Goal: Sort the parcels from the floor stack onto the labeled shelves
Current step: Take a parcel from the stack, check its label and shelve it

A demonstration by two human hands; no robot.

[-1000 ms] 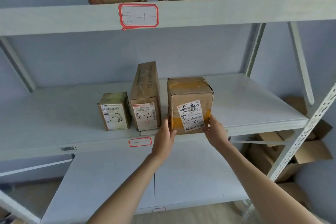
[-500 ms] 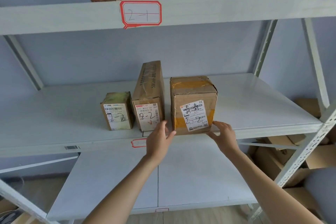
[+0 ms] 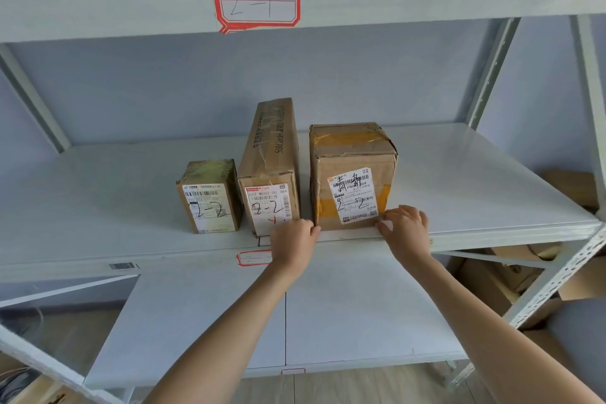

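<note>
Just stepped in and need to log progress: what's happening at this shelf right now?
A person is sorting parcels onto labeled shelves. Both hands, the left hand and right hand, touch the bottom front corners of a taped cardboard box marked 2-2, which sits on the middle shelf. Two other parcels marked 2-2, a small box and a tall narrow box, stand to its left. The shelf above carries a 2-1 label.
</note>
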